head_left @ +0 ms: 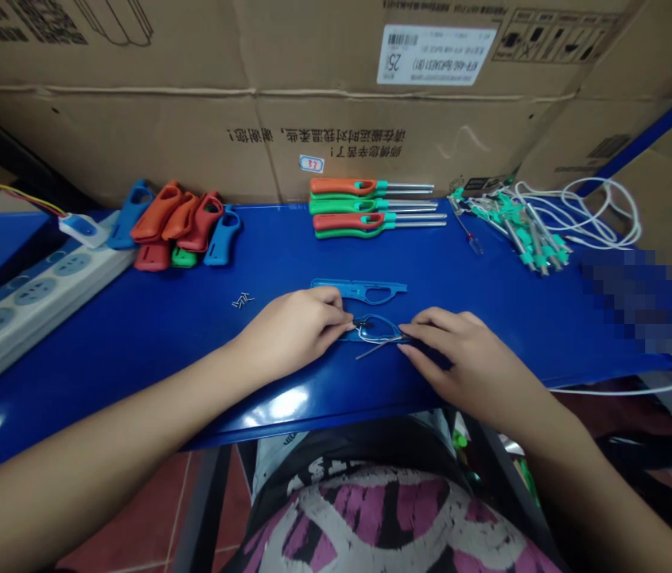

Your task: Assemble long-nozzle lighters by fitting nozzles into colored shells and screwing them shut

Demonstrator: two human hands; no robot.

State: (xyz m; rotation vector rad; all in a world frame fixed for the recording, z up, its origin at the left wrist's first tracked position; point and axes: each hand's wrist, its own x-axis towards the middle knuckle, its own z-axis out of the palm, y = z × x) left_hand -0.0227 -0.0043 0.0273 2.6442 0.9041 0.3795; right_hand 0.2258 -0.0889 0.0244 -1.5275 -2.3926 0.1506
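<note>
A blue lighter casing half point(396, 328) lies open on the table in front of me, with a thin white wire and a small black part inside its trigger loop. My left hand point(305, 322) is closed in a pinch at its left end; the fingers hide what is under them. At its right, narrow end, my right hand point(458, 346) pinches with thumb and fingertips. A thin dark metal rod point(370, 351) sticks out below the casing. Just behind lies the matching blue casing half point(359, 289), partly behind my left hand.
Several small screws point(242, 300) lie left of my hands. Lighter casings point(177, 219) are piled beside a power strip point(34, 290). Assembled lighters point(351, 223) lie at the back, near a screwdriver point(472, 239), green-ended metal tubes point(526, 231) and a white cable point(604, 207). Cardboard point(192, 135) stands behind.
</note>
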